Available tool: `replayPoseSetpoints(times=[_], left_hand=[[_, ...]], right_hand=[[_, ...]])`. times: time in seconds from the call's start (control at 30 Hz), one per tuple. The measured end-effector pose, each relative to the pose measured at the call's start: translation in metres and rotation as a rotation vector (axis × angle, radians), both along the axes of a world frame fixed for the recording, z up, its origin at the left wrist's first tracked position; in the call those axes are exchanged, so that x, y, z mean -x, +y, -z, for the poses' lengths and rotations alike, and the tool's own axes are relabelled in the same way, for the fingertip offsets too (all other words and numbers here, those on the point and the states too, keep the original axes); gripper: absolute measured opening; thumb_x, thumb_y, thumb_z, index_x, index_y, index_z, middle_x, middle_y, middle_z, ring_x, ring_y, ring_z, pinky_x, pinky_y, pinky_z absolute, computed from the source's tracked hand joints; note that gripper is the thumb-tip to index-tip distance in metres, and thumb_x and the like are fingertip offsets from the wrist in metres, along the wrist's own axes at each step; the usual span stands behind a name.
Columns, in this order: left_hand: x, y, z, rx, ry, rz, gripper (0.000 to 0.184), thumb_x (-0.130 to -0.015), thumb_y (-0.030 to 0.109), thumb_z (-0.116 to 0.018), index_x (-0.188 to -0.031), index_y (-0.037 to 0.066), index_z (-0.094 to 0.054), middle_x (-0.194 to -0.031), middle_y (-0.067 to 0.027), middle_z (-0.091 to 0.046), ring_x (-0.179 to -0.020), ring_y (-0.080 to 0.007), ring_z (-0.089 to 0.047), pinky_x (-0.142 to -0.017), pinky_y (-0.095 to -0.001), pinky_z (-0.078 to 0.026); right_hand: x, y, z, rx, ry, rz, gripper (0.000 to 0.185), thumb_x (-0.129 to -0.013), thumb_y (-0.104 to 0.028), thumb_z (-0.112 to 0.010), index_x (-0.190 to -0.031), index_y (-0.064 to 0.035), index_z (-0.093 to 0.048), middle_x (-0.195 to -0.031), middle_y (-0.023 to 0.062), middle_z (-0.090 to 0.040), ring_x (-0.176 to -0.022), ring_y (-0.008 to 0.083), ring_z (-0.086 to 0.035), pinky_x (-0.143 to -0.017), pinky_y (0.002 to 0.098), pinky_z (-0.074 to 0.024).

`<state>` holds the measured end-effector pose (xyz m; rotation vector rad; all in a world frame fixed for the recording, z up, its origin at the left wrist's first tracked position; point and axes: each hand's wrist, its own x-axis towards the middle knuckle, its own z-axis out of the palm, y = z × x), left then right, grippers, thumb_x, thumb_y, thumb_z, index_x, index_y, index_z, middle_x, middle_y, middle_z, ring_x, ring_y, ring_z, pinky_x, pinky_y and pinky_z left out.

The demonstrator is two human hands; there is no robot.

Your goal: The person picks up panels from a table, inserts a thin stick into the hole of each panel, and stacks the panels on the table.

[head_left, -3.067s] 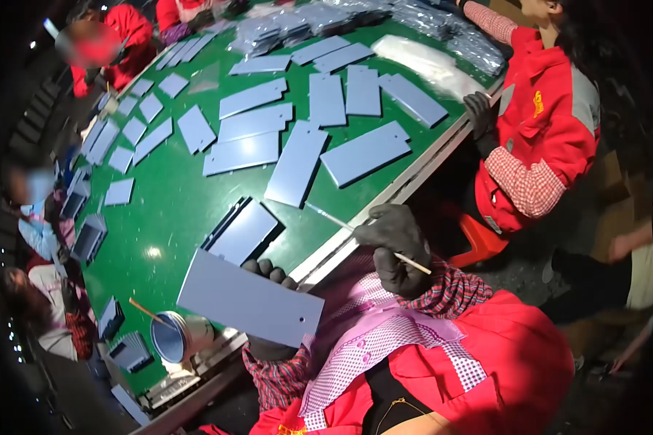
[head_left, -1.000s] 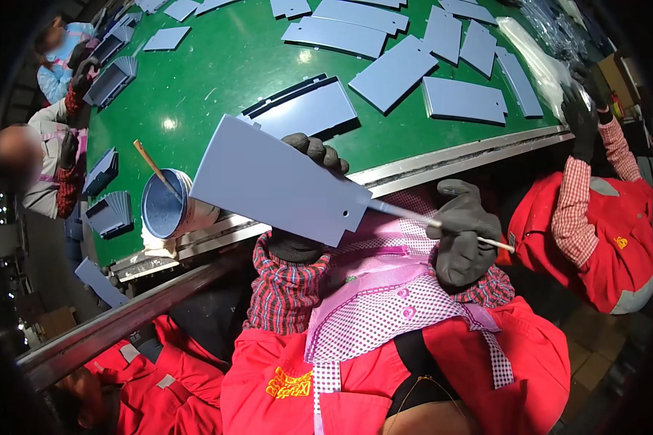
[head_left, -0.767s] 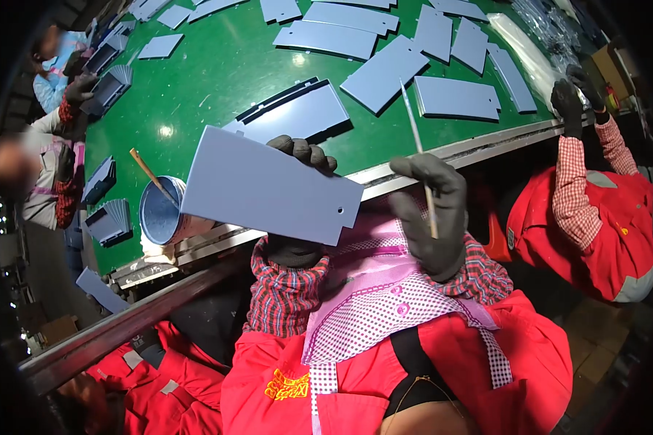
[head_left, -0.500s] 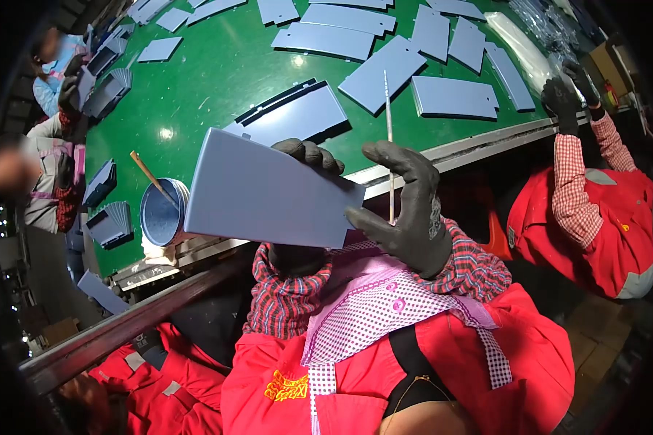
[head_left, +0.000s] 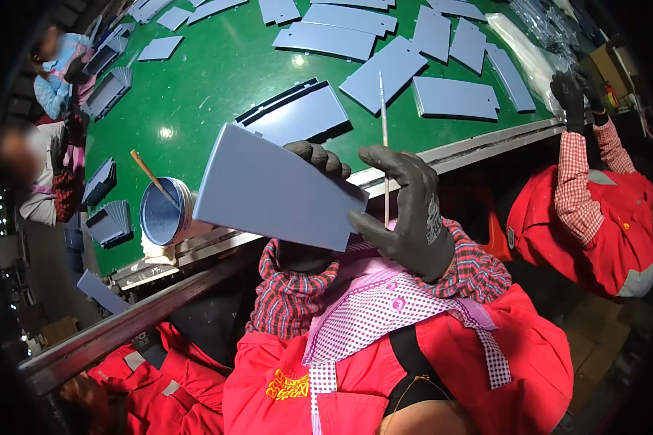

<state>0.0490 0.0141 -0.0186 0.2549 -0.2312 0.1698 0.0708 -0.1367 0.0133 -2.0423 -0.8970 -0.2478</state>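
Observation:
A blue-grey panel point(head_left: 279, 192) is raised before me, tilted, over the near table edge. My left hand point(head_left: 318, 158), in a black glove, is closed on it from behind; its fingers show at the upper edge and the palm is hidden. At the panel's right end is my right hand point(head_left: 417, 210), also black-gloved, with its thumb at the corner. A thin brush point(head_left: 384, 130) stands nearly upright in the curve of this hand, its pale tip pointing up. Beyond the held panel, another panel point(head_left: 301, 116) with a raised dark edge lies on the green table point(head_left: 210, 80).
At left, a paint bucket point(head_left: 186, 217) holds a wooden stick point(head_left: 152, 176). Stacked panels point(head_left: 110, 223) stand near the table's left edge. Several flat panels point(head_left: 456, 98) lie farther back. A co-worker's gloved hands point(head_left: 573, 94) are at the right, by white plastic wrap point(head_left: 522, 54).
The held panel has turned slightly and shifted a little right, with my left hand on it. The brush tip has moved slightly left. The co-worker's hands at right have shifted.

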Motion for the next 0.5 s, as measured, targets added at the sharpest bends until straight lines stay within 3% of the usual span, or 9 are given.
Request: replayPoseSetpoints(times=[0.1, 0.17, 0.23, 0.33, 0.5], left_hand=[[0.001, 0.000, 0.002, -0.014, 0.120, -0.130, 0.018, -0.090, 0.029, -0.044, -0.095, 0.012, -0.047, -0.079, -0.0005, -0.042, -0.074, -0.0164, -0.040, -0.069, -0.0334, -0.038], [0.002, 0.004, 0.004, 0.038, 0.082, -0.082, 0.018, -0.090, 0.029, -0.044, -0.096, 0.012, -0.047, -0.080, -0.0006, -0.042, -0.073, -0.0160, -0.040, -0.069, -0.0321, -0.038], [0.005, 0.003, -0.001, 0.163, 0.125, -0.073, 0.018, -0.090, 0.029, -0.044, -0.097, 0.012, -0.047, -0.080, -0.0006, -0.042, -0.073, -0.0159, -0.039, -0.070, -0.0322, -0.038], [0.005, 0.004, -0.001, 0.272, 0.057, -0.013, 0.019, -0.092, 0.027, -0.038, -0.099, 0.011, -0.045, -0.078, 0.0000, -0.034, -0.074, -0.0145, -0.034, -0.073, -0.0341, -0.036], [0.003, 0.003, 0.007, 0.288, 0.039, 0.000, 0.020, -0.091, 0.028, -0.040, -0.101, 0.012, -0.046, -0.080, -0.0006, -0.038, -0.075, -0.0153, -0.036, -0.073, -0.0338, -0.037]], right_hand=[[-0.002, -0.004, 0.003, 0.000, -0.084, 0.049, 0.063, -0.067, -0.017, -0.069, -0.122, -0.0049, -0.040, -0.116, 0.0086, -0.052, -0.108, 0.0273, -0.045, -0.097, 0.0444, -0.0301], [-0.003, -0.006, 0.005, -0.046, -0.073, 0.072, 0.060, -0.068, -0.014, -0.068, -0.120, -0.0046, -0.040, -0.115, 0.0088, -0.052, -0.108, 0.0274, -0.046, -0.097, 0.0455, -0.0299], [-0.001, -0.008, 0.004, -0.221, 0.092, 0.086, 0.054, -0.070, -0.011, -0.067, -0.116, -0.0043, -0.041, -0.114, 0.0095, -0.053, -0.108, 0.0277, -0.046, -0.098, 0.0474, -0.0295], [0.000, -0.009, 0.006, -0.186, 0.080, 0.097, 0.054, -0.070, -0.010, -0.066, -0.117, -0.0033, -0.040, -0.115, 0.0101, -0.053, -0.109, 0.0275, -0.046, -0.099, 0.0474, -0.0285], [0.002, -0.012, 0.009, -0.138, 0.067, 0.097, 0.054, -0.071, -0.009, -0.065, -0.118, -0.0028, -0.039, -0.115, 0.0100, -0.054, -0.109, 0.0271, -0.046, -0.099, 0.0467, -0.0276]])
